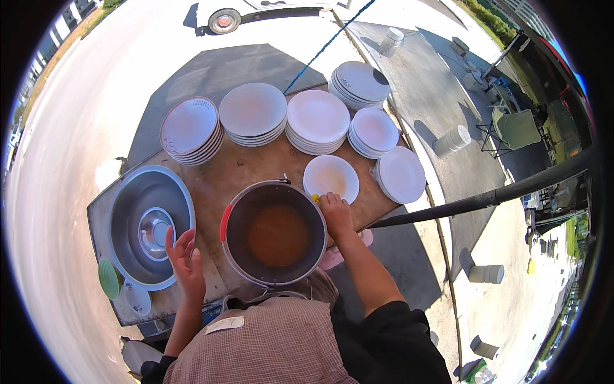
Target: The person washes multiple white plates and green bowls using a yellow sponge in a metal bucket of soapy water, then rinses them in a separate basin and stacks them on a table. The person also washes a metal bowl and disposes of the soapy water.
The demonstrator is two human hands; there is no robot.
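My left hand (187,264) is raised with its fingers apart, holding nothing, over the near right rim of a large metal basin (122,225). A smaller metal bowl (146,233) sits inside that basin. In front of me stands a dark-walled bucket (247,211) with brownish liquid (278,235) at its bottom and a red grip on its handle. My right hand (336,211) is curled at the near rim of a white bowl (330,177) with a tan tint inside. A small yellow piece (315,198) shows beside its fingers; whether they grip it or the rim is unclear.
Stacks of white plates (254,108) line the far side of the wooden table (211,180). A green bowl (110,278) and a white dish (137,297) lie by the basin. A dark pole (451,204) slants in at the right; a blue rope (326,48) runs beyond the table.
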